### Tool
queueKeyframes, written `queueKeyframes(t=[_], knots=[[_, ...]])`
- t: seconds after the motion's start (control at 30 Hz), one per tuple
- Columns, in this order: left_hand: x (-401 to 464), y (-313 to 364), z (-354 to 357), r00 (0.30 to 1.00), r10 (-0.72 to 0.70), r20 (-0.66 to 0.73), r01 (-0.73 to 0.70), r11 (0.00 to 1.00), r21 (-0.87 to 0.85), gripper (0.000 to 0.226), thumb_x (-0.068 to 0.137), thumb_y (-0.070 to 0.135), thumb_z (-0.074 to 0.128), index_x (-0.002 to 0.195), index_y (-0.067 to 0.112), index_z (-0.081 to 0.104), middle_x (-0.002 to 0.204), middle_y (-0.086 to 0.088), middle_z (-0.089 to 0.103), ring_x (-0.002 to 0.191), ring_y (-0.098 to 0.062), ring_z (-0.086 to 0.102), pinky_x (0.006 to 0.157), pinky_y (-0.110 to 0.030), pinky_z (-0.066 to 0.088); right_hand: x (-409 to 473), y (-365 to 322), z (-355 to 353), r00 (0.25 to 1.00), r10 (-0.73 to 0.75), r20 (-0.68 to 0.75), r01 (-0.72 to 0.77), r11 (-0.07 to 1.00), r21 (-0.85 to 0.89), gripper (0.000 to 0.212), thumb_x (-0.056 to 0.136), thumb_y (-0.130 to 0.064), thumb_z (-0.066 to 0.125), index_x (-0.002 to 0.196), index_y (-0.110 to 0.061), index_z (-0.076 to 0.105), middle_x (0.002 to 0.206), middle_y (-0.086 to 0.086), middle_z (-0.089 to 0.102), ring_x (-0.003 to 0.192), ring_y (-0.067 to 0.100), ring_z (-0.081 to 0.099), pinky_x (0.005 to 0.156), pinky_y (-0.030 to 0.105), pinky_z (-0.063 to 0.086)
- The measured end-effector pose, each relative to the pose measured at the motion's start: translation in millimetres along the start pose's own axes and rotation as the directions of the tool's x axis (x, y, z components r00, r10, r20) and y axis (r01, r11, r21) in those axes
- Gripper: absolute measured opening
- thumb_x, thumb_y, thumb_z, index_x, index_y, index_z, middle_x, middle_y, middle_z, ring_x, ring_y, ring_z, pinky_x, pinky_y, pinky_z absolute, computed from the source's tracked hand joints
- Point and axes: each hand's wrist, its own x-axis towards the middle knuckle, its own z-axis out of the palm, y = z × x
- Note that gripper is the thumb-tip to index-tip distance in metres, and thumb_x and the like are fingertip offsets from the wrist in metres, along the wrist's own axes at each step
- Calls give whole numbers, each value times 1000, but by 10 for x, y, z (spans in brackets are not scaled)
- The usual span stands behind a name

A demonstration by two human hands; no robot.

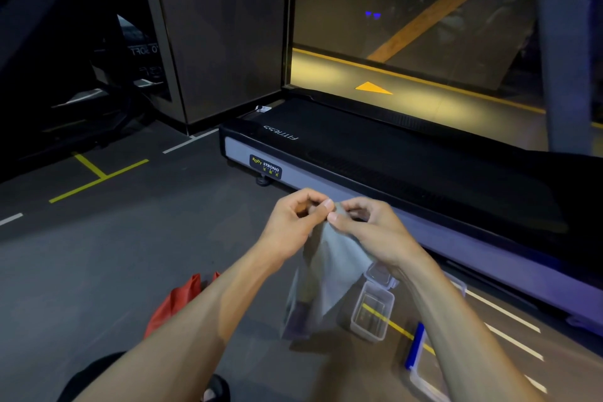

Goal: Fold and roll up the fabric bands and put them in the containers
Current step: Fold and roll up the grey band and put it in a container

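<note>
Above floor (98, 271) | both hands, left (293, 219) and right (365, 225), pinching grey band (329, 271) top edge, band hanging unfolded | tub (373, 313) standing empty | red band (169, 307) waiting | task early.

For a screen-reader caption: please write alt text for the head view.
Both hands, left hand and right hand, pinch the top of a grey fabric band hanging above a dark gym floor. A clear container and red band lie below, beside a treadmill.
</note>
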Motion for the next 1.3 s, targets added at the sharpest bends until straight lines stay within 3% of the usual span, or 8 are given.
queueKeyframes(t=[0.17,0.27,0.43,0.63,0.8,0.97,1.1,1.3], knots=[[8,-41,8,999,23,43,-25,999,29,10,101,16,64,105,11,72,98,-23,69,83,-22,59,81,-35,50,-30,-43,-2,996,3,-91,2,999,50,25,81,-33,86,99,-19,74,87,-8,73,75,-6,66,72,14,50],[10,-59,15,999,22,48,-23,999,28,13,102,14,62,110,10,71,103,-16,72,92,-29,66,89,-39,53,-50,-68,-13,992,-9,-129,18,997,71,28,78,-34,88,97,-19,74,87,-8,71,76,-4,67,68,12,50],[-4,-49,-5,1000,-2,30,3,1000,-19,14,101,15,62,108,10,74,101,-18,75,100,-43,68,93,-55,53,-44,-86,0,992,35,-124,-17,990,142,29,77,-31,89,98,-17,74,92,3,77,90,20,75,85,37,59],[-12,-13,2,999,-31,18,32,996,-77,15,100,18,64,104,9,75,105,-20,73,94,-23,65,90,-45,52,-19,-85,5,991,77,-109,-53,976,211,30,85,-31,83,109,-18,71,95,4,79,96,20,76,98,44,57],[-6,22,-7,998,-46,-39,42,996,-85,15,96,21,71,86,12,76,93,-33,66,82,-22,58,80,-40,46,-47,-103,3,998,51,-36,-44,982,185,18,95,-29,72,109,-18,73,93,-4,80,93,13,76,85,32,58],[-17,40,-10,997,-66,-46,62,995,-78,17,93,19,74,76,17,76,67,-4,63,67,-12,56,68,-27,46,-57,-62,42,993,66,96,-80,986,147,42,89,-33,79,125,-17,64,104,4,79,96,14,76,93,33,58],[-21,43,-12,999,-44,-32,42,996,-74,11,96,18,70,91,11,77,90,-29,69,79,-20,64,78,-37,53,-49,-88,57,997,55,53,-63,986,157,32,93,-27,75,122,-18,64,103,3,78,92,11,76,84,27,57],[-21,15,-8,999,-45,3,45,996,-72,15,100,13,64,108,7,76,106,-15,76,104,-33,71,97,-49,54,-32,-75,26,998,59,20,-61,987,145,25,94,-42,70,114,-27,72,104,-1,79,100,17,75,101,50,55]])
